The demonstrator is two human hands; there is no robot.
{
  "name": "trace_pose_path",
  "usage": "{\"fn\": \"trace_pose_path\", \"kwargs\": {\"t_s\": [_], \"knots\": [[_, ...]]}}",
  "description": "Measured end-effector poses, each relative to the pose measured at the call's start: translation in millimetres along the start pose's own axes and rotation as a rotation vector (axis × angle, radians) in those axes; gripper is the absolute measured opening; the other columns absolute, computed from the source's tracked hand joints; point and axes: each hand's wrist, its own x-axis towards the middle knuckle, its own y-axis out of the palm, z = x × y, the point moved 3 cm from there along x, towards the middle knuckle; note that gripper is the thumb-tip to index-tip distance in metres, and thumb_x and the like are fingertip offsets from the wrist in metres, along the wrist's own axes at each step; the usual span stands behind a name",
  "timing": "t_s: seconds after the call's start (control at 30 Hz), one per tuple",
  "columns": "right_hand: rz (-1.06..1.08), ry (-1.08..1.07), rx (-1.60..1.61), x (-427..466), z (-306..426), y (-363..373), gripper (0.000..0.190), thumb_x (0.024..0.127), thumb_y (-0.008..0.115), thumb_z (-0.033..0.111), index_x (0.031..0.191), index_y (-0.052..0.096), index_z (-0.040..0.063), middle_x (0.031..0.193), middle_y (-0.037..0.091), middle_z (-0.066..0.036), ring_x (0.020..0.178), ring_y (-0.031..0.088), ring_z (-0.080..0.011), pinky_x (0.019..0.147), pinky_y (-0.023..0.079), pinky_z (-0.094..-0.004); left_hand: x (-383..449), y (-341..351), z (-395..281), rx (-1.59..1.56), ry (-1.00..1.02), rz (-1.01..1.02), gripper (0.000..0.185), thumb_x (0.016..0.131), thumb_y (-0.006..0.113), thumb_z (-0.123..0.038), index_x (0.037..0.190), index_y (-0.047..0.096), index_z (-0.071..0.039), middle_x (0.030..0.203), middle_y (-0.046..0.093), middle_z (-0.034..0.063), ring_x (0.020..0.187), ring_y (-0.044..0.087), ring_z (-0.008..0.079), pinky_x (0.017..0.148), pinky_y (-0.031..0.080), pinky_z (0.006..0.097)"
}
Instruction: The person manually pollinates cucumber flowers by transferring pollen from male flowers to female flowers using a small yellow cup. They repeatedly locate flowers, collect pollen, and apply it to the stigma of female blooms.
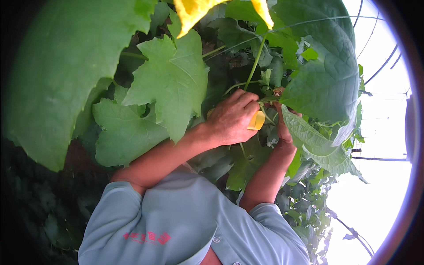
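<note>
Among large lobed leaves, my left hand (233, 116) is closed around a yellow curved object (256, 120), which looks like a roll or band; most of it is hidden in the palm. The fingertips of that hand are right beside a green vine stem (269, 99) with small shoots. On the other side of this stem is my right hand (282, 114), its fingers gripping the vine. A broad leaf (321, 79) and a drooping leaf (308, 132) cover part of the right hand. A thin upright stalk (255, 63) rises just beyond my left hand.
A lobed leaf (172, 73) overhangs my left forearm, and a very large leaf (66, 73) fills the left side. Yellow petals (195, 11) hang close at the top. A thin string (298, 24) crosses above the hands. Dark curved rods (381, 68) stand against bright light at right.
</note>
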Motion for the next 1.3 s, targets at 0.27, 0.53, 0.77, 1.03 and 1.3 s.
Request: {"fn": "trace_pose_path", "kwargs": {"t_s": [0.27,0.53,0.77,1.03,1.3], "knots": [[-0.207,0.047,1.194,20,51,1,0.026,0.100,0.073,0.011,0.121,0.064,-0.002,0.105,0.075,-0.014,0.092,0.076,-0.0241,0.075,0.065,-0.0372,4,-1,-12,0.158,-0.033,0.013,0.045,0.069,0.091,-0.009,0.107,0.067,-0.002,0.121,0.067,0.0185,0.106,0.066,0.0412,0.091,0.056,0.0480],[-0.367,0.019,0.999,18,80,14,0.026,0.095,0.086,0.023,0.106,0.073,0.004,0.090,0.066,-0.001,0.079,0.060,-0.0147,0.070,0.050,-0.0339,-8,18,-20,0.230,-0.087,0.079,0.041,0.072,0.091,-0.012,0.105,0.068,-0.002,0.120,0.069,0.0196,0.109,0.067,0.0418,0.092,0.056,0.0482],[-0.401,-0.243,0.612,17,90,3,0.040,0.097,0.081,0.020,0.129,0.068,-0.001,0.125,0.073,-0.011,0.111,0.067,-0.0176,0.098,0.054,-0.0360,-9,48,-38,0.213,-0.021,0.125,0.049,0.073,0.091,-0.015,0.117,0.072,-0.005,0.125,0.072,0.0169,0.109,0.070,0.0403,0.092,0.058,0.0475],[-0.512,0.027,0.925,-2,63,8,0.030,0.105,0.073,0.024,0.117,0.065,-0.002,0.095,0.067,-0.005,0.080,0.062,-0.0151,0.075,0.056,-0.0333,-12,31,-56,0.036,-0.277,0.193,0.048,0.073,0.091,-0.015,0.114,0.071,-0.001,0.131,0.072,0.0169,0.110,0.075,0.0342,0.093,0.060,0.0412],[-0.434,-0.020,0.243,-12,44,-20,0.027,0.107,0.070,0.025,0.108,0.079,-0.001,0.088,0.072,-0.003,0.078,0.063,-0.0117,0.070,0.053,-0.0283,53,-16,-88,-0.028,-0.170,0.222,0.039,0.079,0.092,-0.010,0.113,0.076,-0.001,0.120,0.074,0.0092,0.110,0.070,0.0173,0.095,0.056,0.0344]]}}
